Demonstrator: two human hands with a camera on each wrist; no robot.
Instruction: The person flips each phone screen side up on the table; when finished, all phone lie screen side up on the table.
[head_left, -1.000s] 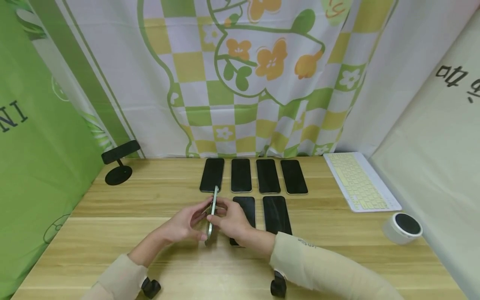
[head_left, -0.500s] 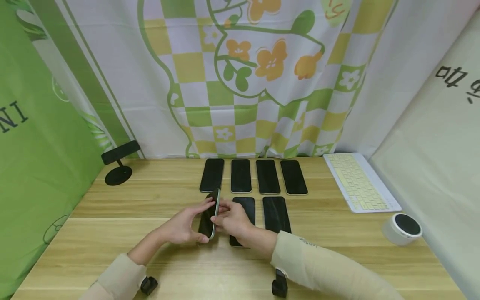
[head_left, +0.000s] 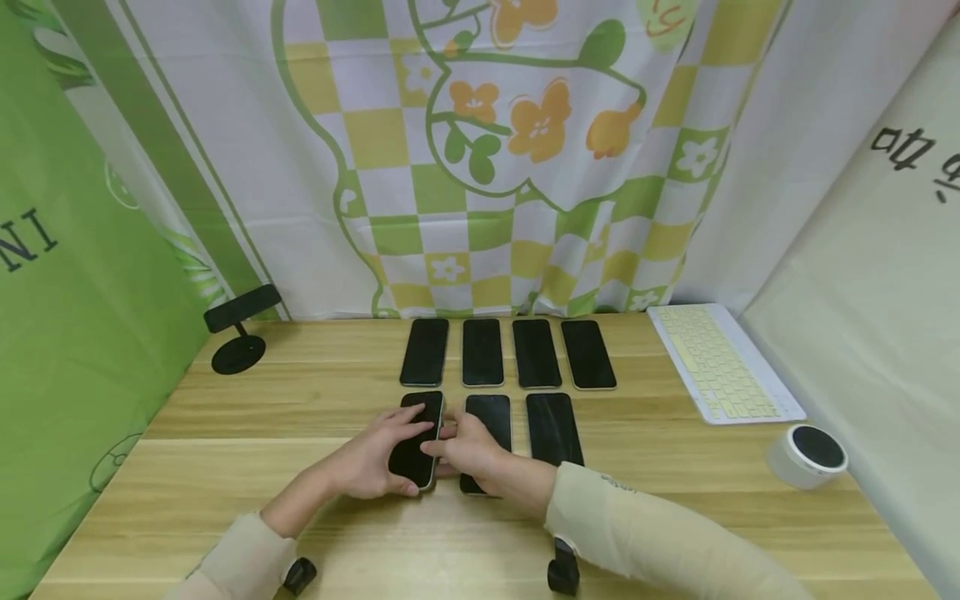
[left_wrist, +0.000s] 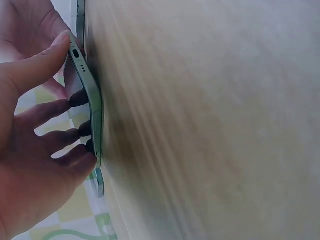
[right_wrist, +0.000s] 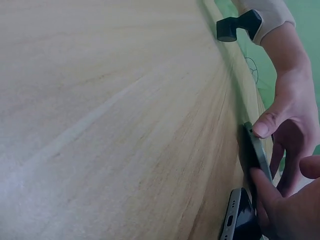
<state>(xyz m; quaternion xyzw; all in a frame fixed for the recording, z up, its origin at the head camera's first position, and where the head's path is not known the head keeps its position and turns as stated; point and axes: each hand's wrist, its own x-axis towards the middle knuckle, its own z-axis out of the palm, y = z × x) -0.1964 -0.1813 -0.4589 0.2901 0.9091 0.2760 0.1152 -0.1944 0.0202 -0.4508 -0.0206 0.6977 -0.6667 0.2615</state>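
Observation:
A smartphone [head_left: 411, 462] with a dark screen and pale green frame [left_wrist: 95, 105] lies low over the wooden table, slightly tilted. My left hand [head_left: 367, 461] holds it from the left, thumb at the near edge and fingertips on the screen. From the other side my right hand [head_left: 477, 450] holds its right edge, the thumb above the screen; some of those fingers are hidden. Beneath my right hand lies a second smartphone [head_left: 491, 412], partly covered. A third smartphone [head_left: 553, 429] is to its right. In the right wrist view, the held smartphone [right_wrist: 261, 156] sits between both hands.
Several smartphones [head_left: 482, 352] form a row behind, screens up. A white keyboard [head_left: 716, 367] and a round white device with a black top [head_left: 806, 457] stand at the right. A black stand [head_left: 238, 352] is at the back left. A patterned curtain [head_left: 442, 200] hangs behind the table.
The smartphone between my hands was on edge; it has turned screen up and come down nearly flat beside the second one. Both hands have stayed with it.

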